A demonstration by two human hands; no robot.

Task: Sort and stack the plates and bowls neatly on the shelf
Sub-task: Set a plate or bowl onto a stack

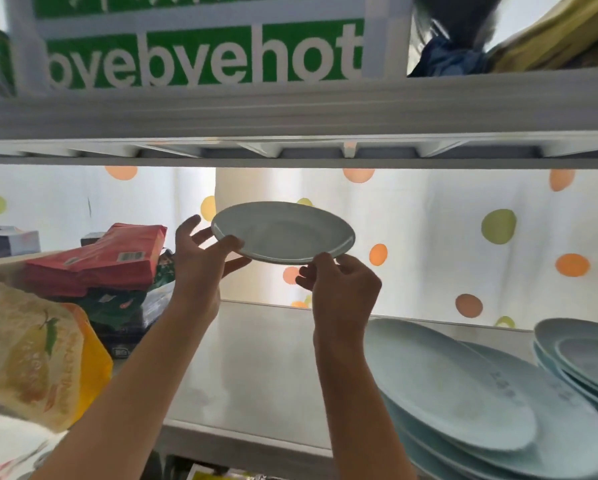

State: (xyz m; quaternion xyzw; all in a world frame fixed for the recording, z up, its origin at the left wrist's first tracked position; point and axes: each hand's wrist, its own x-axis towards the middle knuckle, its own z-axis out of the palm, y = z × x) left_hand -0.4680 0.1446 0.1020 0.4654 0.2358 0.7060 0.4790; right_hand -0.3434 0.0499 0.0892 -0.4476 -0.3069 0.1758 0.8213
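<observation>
A small pale blue plate [283, 232] is held in the air above the white shelf [256, 358], roughly level, just under the upper shelf board. My left hand [200, 258] grips its left rim, thumb on top and fingers underneath. My right hand [339, 285] pinches its front rim. On the shelf's right side lies a spread stack of large pale blue plates [464, 393]. Further right, smaller pale blue dishes [581, 355] are piled at the frame's edge.
Food packets crowd the shelf's left: a red packet [96, 258] on darker ones, and a yellow bag with a pear picture [38, 362] in front. The upper shelf board [290, 109] hangs close overhead with a green-lettered crate. A dotted curtain [464, 237] backs the shelf.
</observation>
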